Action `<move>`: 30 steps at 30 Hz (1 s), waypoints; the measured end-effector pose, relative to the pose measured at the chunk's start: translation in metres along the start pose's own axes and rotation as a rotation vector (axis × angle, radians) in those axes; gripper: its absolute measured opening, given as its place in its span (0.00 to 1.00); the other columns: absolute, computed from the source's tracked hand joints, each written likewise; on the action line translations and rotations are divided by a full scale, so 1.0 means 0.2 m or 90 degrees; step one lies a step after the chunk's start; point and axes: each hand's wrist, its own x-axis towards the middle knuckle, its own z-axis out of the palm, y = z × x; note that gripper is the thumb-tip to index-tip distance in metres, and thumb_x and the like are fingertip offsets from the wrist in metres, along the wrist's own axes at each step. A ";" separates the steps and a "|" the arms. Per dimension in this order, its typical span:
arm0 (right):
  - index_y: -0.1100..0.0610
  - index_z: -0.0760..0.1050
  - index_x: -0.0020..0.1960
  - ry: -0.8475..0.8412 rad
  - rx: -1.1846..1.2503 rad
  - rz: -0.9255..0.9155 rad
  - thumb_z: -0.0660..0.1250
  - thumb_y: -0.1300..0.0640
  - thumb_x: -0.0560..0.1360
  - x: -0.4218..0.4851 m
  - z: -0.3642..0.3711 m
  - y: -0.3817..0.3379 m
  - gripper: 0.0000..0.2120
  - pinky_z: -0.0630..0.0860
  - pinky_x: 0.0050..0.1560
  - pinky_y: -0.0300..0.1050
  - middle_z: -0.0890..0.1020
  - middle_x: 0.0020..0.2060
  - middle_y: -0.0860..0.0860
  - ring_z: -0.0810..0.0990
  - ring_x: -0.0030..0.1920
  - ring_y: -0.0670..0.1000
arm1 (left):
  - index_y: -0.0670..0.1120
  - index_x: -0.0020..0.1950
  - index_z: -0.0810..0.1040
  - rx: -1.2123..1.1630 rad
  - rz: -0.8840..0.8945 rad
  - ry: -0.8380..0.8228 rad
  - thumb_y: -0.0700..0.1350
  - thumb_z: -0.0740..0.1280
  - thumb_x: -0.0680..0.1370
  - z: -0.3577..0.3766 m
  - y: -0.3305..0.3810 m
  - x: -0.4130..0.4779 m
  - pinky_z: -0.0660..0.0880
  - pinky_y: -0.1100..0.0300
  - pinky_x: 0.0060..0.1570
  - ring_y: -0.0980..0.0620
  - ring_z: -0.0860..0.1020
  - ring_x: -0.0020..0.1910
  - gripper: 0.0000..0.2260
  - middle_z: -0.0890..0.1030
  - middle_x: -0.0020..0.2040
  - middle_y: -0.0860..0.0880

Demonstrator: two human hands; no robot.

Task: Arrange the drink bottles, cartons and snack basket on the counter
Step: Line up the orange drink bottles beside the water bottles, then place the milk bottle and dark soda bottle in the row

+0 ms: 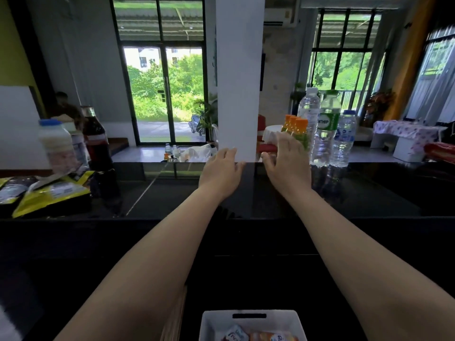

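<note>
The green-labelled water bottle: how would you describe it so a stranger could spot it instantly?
Find the white pillar at the far edge of the black counter; bottles cluster to its right. Beside the orange-capped juice bottles stand three clear ones, the green-labelled water bottle in the middle. Only it has a green cap; its neighbours wear a white cap and a blue cap.

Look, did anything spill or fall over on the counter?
No spill shows and the water bottles stand upright. Only the yellow snack packets lie in a crooked heap at the left end of the counter.
</note>
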 end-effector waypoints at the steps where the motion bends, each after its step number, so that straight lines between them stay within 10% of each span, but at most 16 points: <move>1: 0.57 0.61 0.73 -0.023 0.002 -0.012 0.61 0.47 0.79 0.01 0.02 -0.07 0.27 0.63 0.72 0.53 0.68 0.71 0.55 0.64 0.71 0.55 | 0.43 0.75 0.61 0.018 -0.005 0.007 0.52 0.56 0.82 -0.04 -0.05 -0.02 0.61 0.48 0.71 0.42 0.63 0.73 0.24 0.65 0.74 0.43; 22: 0.57 0.59 0.76 -0.256 0.113 -0.140 0.59 0.40 0.79 0.31 0.72 -1.51 0.32 0.63 0.69 0.53 0.65 0.74 0.55 0.64 0.72 0.57 | 0.44 0.75 0.60 0.242 -0.202 0.267 0.52 0.62 0.79 -0.92 -1.29 -0.16 0.55 0.46 0.74 0.41 0.57 0.75 0.27 0.60 0.75 0.40; 30: 0.56 0.55 0.77 -0.310 0.287 -0.076 0.71 0.42 0.72 0.46 1.02 -1.78 0.42 0.67 0.65 0.52 0.64 0.73 0.56 0.65 0.72 0.58 | 0.46 0.75 0.59 0.139 -0.257 0.293 0.52 0.70 0.75 -0.93 -1.51 -0.04 0.70 0.50 0.62 0.42 0.67 0.67 0.33 0.65 0.70 0.42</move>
